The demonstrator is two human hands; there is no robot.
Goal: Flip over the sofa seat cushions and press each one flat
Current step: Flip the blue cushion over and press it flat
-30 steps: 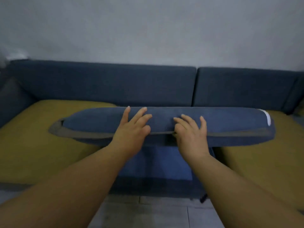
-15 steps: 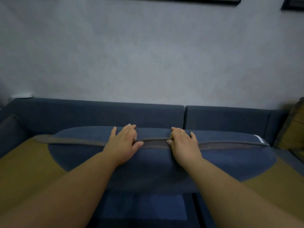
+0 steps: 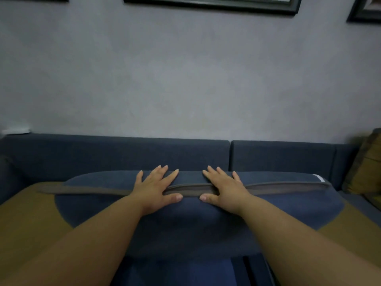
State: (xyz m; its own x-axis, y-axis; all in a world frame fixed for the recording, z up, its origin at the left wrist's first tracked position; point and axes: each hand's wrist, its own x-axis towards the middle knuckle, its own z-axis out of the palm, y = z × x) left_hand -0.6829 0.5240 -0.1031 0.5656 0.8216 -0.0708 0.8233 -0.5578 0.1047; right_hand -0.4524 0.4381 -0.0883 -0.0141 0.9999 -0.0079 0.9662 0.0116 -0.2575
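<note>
A dark blue seat cushion (image 3: 195, 223) with a grey seam band (image 3: 82, 190) stands tilted up on the sofa, its long edge uppermost and its wide face toward me. My left hand (image 3: 154, 190) and my right hand (image 3: 224, 190) lie side by side across that top edge at its middle. The fingers are spread over the far side and the thumbs rest on the near face. Both palms lie flat on the fabric without closing around it. A white tag (image 3: 318, 178) shows at the cushion's right end.
Mustard-yellow seat surfaces lie to the left (image 3: 26, 219) and right (image 3: 354, 228) of the cushion. The blue backrest (image 3: 103, 155) runs behind it, against a grey wall with picture frames (image 3: 206, 3). A yellow-brown pillow (image 3: 367, 168) leans at the far right.
The cushion has swung up from lying low to standing on edge, nearer the backrest. My fingers went from curled over the seam to spread flat. The view has tilted upward.
</note>
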